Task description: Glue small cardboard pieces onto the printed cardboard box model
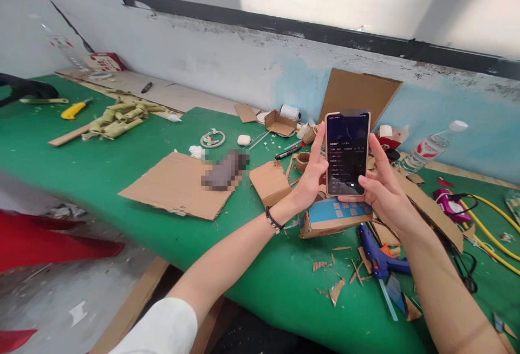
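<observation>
A smartphone (347,153) in a light pink case is held upright above the table, its dark screen showing a list of text lines. My left hand (311,180), with a dark beaded bracelet at the wrist, grips the phone's left edge. On the other side my right hand (384,188) holds the right edge, its thumb at the lower right of the screen. Behind and below the phone lies a cardboard box (335,217) with a blue printed face. A blue glue gun (377,253) with a clear glue stick rests below my right hand.
The green table (280,289) bears cardboard scraps, a flat cardboard sheet (174,183) with a blurred dark object on it, and a pile of plant stalks (117,118). A yellow cutter (75,109) lies left. At right are a water bottle (433,148) and a purple power strip (450,205).
</observation>
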{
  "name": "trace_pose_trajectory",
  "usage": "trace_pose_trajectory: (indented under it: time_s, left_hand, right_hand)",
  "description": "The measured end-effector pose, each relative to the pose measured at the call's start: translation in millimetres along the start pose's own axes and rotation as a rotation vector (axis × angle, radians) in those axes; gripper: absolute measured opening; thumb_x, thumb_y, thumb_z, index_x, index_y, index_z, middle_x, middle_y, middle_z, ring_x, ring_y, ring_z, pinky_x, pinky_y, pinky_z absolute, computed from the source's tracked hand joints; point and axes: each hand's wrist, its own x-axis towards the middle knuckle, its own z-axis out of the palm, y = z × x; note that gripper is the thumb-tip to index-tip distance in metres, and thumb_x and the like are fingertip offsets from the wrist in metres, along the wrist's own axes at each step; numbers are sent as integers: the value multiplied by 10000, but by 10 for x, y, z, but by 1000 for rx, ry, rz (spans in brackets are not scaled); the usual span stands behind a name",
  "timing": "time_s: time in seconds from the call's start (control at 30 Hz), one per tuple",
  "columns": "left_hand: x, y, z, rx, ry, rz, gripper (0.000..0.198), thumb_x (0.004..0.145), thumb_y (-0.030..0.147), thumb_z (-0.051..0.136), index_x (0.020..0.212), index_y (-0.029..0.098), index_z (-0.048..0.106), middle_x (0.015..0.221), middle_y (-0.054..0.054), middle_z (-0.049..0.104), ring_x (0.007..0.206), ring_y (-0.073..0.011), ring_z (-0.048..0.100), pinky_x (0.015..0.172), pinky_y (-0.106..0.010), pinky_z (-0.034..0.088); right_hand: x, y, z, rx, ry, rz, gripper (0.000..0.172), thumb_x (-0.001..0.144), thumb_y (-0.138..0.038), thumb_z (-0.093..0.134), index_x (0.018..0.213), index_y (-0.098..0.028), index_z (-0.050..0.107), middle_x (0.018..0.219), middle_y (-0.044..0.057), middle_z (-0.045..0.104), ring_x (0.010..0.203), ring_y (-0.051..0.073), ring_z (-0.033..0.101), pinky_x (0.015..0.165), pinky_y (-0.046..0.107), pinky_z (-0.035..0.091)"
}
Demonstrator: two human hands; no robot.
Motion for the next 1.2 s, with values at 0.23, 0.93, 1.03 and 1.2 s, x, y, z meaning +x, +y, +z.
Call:
trace_pose_trajectory:
  time_s: [0.23,0.93,1.03,1.2]
  left_hand:
    - [3,-25,-7,15,6,74,819,1149,495,554,1863,550,156,1953,78,291,905,-143,673,729,-307,609]
    - [10,-56,-21,41,-10,102,816,1155,531,528,1867,545,127,1989,89,160,1156,-236,722,894,-378,694]
    - [11,-47,-19,40,-19,118,806,1162,492,515,1864,554,123,1992,112,126,1120,-205,714,862,-342,684]
    - [29,-73,-20,32,-17,101,832,1156,534,526,1871,535,101,1986,106,168,1300,-265,717,982,-383,687]
  right_hand:
    - [0,31,-33,-22,12,3,1074,1085,-434,832,1849,-626,102,1611,-9,753,1325,323,830,981,517,790]
    - [16,62,-46,-49,-34,-53,1208,1034,-352,912,1847,-625,60,1650,5,718,1245,303,848,1012,561,784]
    - [21,62,-46,-45,-32,-50,1234,1022,-331,927,1846,-629,57,1623,8,736,1221,281,849,995,532,791]
    - [19,51,-34,-56,-25,-45,1234,1020,-347,929,1845,-634,57,1620,6,736,1203,286,851,978,538,796]
